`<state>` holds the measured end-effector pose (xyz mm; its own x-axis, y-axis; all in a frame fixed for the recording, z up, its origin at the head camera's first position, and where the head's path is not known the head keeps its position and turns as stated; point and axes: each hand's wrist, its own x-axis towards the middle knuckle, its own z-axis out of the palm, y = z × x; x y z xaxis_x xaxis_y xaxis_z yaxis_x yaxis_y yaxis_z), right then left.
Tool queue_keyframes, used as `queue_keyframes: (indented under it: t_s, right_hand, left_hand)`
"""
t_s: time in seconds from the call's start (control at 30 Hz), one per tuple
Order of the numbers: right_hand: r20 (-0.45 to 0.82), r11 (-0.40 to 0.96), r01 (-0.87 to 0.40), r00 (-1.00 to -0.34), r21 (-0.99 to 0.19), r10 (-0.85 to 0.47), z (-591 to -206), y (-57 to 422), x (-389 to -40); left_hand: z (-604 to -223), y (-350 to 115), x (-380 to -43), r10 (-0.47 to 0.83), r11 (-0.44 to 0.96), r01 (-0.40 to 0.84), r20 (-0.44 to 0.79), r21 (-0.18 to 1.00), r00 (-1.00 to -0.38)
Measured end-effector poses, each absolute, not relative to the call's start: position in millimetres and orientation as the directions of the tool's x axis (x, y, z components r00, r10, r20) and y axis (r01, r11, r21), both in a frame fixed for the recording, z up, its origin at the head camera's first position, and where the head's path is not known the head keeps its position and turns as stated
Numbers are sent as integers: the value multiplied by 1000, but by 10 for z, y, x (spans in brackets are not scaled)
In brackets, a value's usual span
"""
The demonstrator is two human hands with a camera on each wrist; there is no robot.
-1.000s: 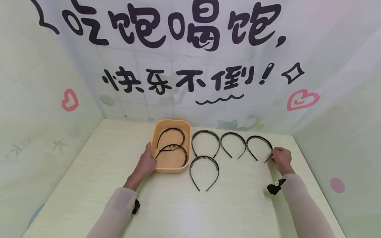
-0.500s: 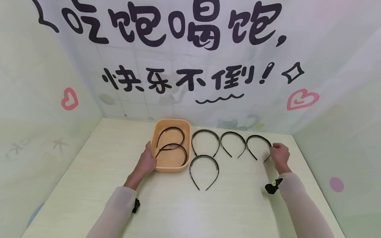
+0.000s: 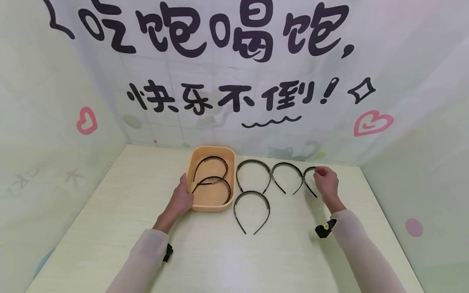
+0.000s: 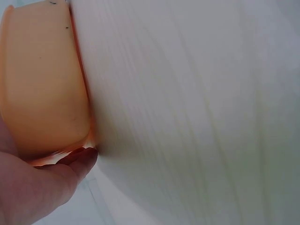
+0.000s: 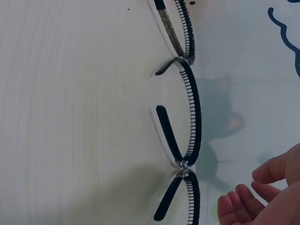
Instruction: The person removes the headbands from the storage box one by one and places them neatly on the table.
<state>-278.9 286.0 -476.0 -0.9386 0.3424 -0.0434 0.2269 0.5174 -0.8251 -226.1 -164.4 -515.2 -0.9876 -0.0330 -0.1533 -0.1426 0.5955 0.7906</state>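
My left hand [image 3: 182,196] grips the left side of an orange plastic box [image 3: 207,199]. In the left wrist view its fingers curl by the corner of the box [image 4: 44,79]. Two black toothed headbands lie inside, the back one [image 3: 212,158] overlapped by the front one. My right hand [image 3: 327,183] hovers over the rightmost headband [image 3: 310,188] and hides its right half. From the right wrist view, the right hand's [image 5: 262,197] fingers are loosely bent with nothing between them, apart from the headband [image 5: 197,108] row.
Left of the rightmost headband lie a middle headband [image 3: 287,164] and a larger one [image 3: 253,161] beside the box, tips toward me. Another headband [image 3: 251,193] lies in front of the larger one. A printed backdrop [image 3: 220,134] rises behind the pale table [image 3: 286,252].
My right hand has moved left from the right side of the rightmost headband to over it. My left hand, the box and the headbands have stayed where they were.
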Motion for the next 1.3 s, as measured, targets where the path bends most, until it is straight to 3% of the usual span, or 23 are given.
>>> queue_keyframes:
  t_s: [0.5,1.0,1.3]
  right_hand:
    - [-92,426,98,-995,-900,35,-4675,2213,-2787]
    - [-112,382,18,-968,-924,-225,-4598,1559,-2738]
    - [-93,332,-10,-952,-943,-292,-4596,1179,-2720]
  left_hand:
    - [-5163,-1646,-2265,-31,604,-133,-143,786,-989]
    - [-5162,-1631,-2268,-42,597,-154,-161,787,-986]
    - [-5192,-1667,-2276,-22,603,-126,-142,787,-990]
